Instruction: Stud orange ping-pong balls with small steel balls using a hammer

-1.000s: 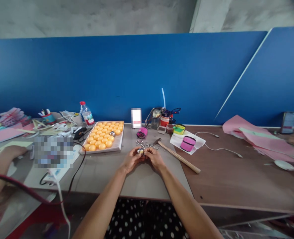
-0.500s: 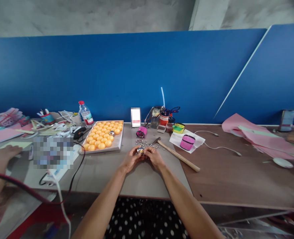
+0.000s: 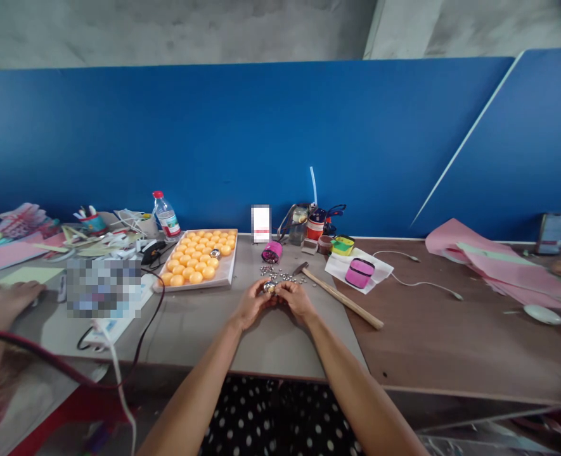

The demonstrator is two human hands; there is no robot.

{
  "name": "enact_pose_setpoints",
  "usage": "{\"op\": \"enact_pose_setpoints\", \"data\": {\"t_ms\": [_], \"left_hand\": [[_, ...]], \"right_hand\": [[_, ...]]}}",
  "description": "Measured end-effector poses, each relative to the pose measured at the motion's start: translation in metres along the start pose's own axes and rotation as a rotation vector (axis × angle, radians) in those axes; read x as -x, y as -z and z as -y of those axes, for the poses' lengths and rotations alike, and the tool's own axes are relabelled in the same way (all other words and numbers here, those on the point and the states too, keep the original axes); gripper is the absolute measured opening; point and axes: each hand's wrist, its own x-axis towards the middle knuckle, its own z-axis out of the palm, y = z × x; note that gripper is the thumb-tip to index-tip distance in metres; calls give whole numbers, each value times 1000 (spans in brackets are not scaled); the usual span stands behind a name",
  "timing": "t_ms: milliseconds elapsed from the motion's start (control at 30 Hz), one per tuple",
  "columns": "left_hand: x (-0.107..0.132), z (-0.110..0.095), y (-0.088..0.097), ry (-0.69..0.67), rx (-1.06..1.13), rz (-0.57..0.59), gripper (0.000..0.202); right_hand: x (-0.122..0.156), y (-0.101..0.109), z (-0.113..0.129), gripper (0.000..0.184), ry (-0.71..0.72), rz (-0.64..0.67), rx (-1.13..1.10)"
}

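L hand (image 3: pixel 252 305) is curled in pretty tight, thumb + fingers hugging a small, shiny silver, roundish piece (image 3: pixel 269 288). R hand (image 3: pixel 297 301) is mostly closed too, fingertips pinching the R side of the same piece, so it's held btwn both hands, low over the grey mat (image 3: pixel 280 351). Can't tell tbh whether it touches the mat, and the fingers cover a good bit of it.

Just past the fingertips there's a scatter of tiny shiny silver beads (image 3: pixel 284 277), and behind those a magenta fabric pouch w/ dark trim (image 3: pixel 277 251), lying on its side w/ more little bits in the mouth. Nearest thing to the R hand besides the beads = a hammer w/ a long pale wooden handle (image 3: pixel 344 300), lying diagonally, handle end over the brown wood-look tabletop (image 3: pixel 432 342).

R of that, a flat pink pouch w/ black edging (image 3: pixel 360 273) sits on a white paper sheet (image 3: pixel 381 272). Over on the L, a shallow white tray (image 3: pixel 226 273) full of glossy orange balls (image 3: pixel 192 258), w/ one silver studded ball (image 3: pixel 214 253) in among 'em.
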Motion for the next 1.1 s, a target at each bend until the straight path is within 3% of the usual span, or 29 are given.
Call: {"op": "enact_pose_setpoints", "data": {"t_ms": [267,700,1100], "left_hand": [[1,0,-2,-28,-58,-6,51],[-1,5,4,-63,-102,23,51],[1,2,-4,-77,-161,12,49]], "right_hand": [[-2,1,-3,14,-10,9,-21],[-5,3,-6,21,-92,10,-74],[-6,2,-4,24,-87,-61,77]]}}
